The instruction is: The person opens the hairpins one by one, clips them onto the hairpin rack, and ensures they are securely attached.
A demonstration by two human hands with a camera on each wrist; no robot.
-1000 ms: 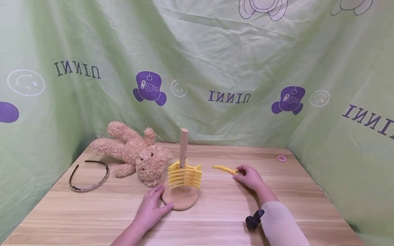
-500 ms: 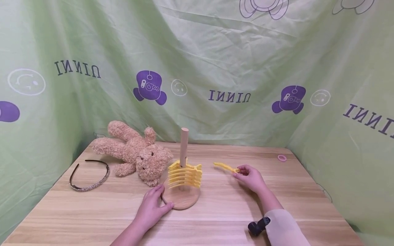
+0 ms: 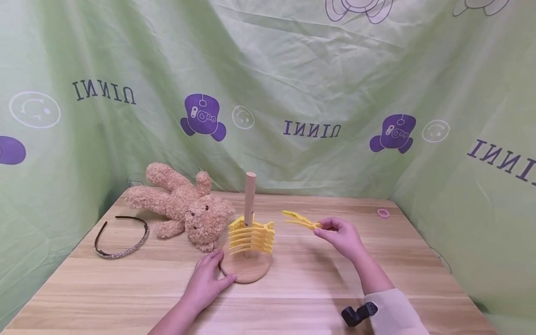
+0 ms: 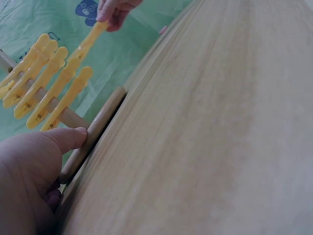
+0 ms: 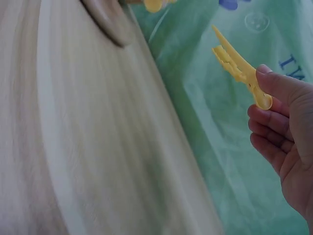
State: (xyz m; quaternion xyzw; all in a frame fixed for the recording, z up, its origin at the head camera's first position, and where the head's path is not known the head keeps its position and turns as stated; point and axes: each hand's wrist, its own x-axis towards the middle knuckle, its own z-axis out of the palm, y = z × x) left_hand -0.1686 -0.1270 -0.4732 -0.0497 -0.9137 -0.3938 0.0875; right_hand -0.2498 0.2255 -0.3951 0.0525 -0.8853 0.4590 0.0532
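My left hand (image 3: 208,280) grips the near-left rim of a round wooden stand (image 3: 247,272), thumb on the edge and the other fingers partly hidden. The stand's upright dowel (image 3: 250,200) carries several yellow hair clips (image 3: 251,239), stacked one above another on its lower half. To the right of the stand, my right hand (image 3: 341,236) pinches one yellow hair clip (image 5: 244,71) by its rear end between thumb and fingers, raised above the table. That clip's two arms are spread apart, tips towards the dowel.
A plush teddy bear (image 3: 186,207) lies on its side left of the stand. Beyond my left hand is a headband (image 3: 125,252). A pink ring (image 3: 383,212) lies at the back right of the wooden table (image 3: 104,298). Green printed cloth (image 3: 268,93) hangs behind.
My right hand has lifted slightly and shifted left with the hair clip. The clip's arms have spread apart. My left hand stays on the stand's base.
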